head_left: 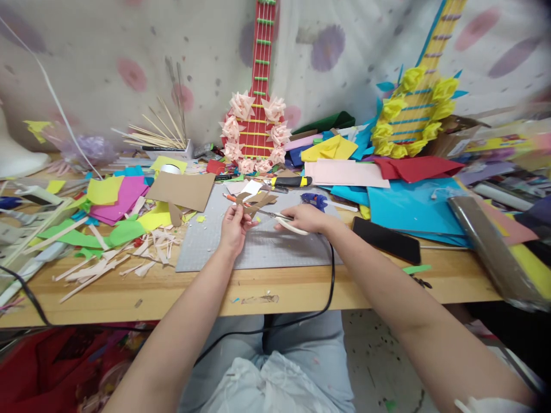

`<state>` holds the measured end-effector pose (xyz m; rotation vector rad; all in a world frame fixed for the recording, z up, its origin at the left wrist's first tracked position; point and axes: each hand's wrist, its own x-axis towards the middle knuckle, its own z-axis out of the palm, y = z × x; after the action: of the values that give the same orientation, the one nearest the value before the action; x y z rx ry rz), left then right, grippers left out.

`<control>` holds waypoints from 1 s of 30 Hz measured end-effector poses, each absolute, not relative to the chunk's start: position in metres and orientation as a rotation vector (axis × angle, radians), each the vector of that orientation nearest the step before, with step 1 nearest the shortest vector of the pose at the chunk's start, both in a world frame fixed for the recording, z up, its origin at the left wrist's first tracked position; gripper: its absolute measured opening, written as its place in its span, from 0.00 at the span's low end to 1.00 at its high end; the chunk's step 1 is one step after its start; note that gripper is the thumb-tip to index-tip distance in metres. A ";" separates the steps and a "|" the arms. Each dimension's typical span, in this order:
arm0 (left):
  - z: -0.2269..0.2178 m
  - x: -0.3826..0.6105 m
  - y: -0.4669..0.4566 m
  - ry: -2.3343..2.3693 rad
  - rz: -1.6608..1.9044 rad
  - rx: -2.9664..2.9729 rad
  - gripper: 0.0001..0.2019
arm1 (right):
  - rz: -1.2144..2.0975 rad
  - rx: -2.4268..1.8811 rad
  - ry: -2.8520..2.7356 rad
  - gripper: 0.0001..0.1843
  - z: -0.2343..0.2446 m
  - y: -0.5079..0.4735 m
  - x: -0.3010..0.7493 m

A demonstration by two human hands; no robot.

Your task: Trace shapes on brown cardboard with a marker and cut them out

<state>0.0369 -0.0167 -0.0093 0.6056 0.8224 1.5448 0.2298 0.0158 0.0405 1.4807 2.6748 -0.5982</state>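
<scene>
Over the grey cutting mat (pixel 202 246), my left hand (pixel 235 228) pinches a small cut piece of brown paper (pixel 248 207). My right hand (pixel 301 219) is closed around white-handled scissors (pixel 293 225). Their blades point left at the brown piece; whether they touch the paper I cannot tell. More brown scraps (pixel 264 199) lie just beyond my fingers. A blue glue gun (pixel 316 201) rests behind my right hand, and a yellow-and-black handled tool (pixel 293 181) lies at the mat's back edge.
A red paper guitar (pixel 258 135) with pink flowers stands behind the mat; a yellow one (pixel 411 115) leans at right. A black phone (pixel 385 240) lies beside my right forearm. Pale paper strips (pixel 92 269) litter the left. A black cable (pixel 331 281) hangs over the table edge.
</scene>
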 end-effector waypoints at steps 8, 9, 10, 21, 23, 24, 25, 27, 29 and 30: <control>-0.008 0.037 -0.017 0.849 1.558 0.583 0.12 | -0.589 1.517 2.690 0.30 0.041 0.013 0.228; -0.008 0.037 -0.017 0.845 1.559 0.575 0.12 | -0.566 1.530 2.698 0.30 0.039 0.012 0.227; -0.008 0.037 -0.017 0.841 1.561 0.563 0.12 | -0.536 1.545 2.706 0.31 0.037 0.011 0.226; -0.009 0.038 -0.016 0.764 1.535 0.475 0.09 | -0.457 1.560 2.715 0.32 0.026 0.007 0.225; -0.010 0.038 -0.017 0.753 1.520 0.494 0.09 | -0.474 1.536 2.719 0.32 0.030 0.009 0.228; -0.010 0.038 -0.017 0.750 1.513 0.501 0.09 | -0.486 1.523 2.725 0.32 0.031 0.010 0.229; -0.010 0.038 -0.017 0.749 1.506 0.506 0.09 | -0.505 1.508 2.728 0.31 0.033 0.011 0.231; -0.011 0.038 -0.018 0.746 1.493 0.514 0.10 | -0.561 1.478 2.727 0.30 0.035 0.012 0.232; -0.011 0.038 -0.018 0.742 1.480 0.520 0.10 | -0.625 1.462 2.716 0.30 0.036 0.013 0.233; -0.011 0.038 -0.018 0.740 1.474 0.522 0.11 | -0.648 1.462 2.710 0.30 0.036 0.014 0.233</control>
<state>0.0379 -0.0179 -0.0112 0.5224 0.7400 1.4745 0.2330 0.0137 0.0365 1.4616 2.7097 -0.6485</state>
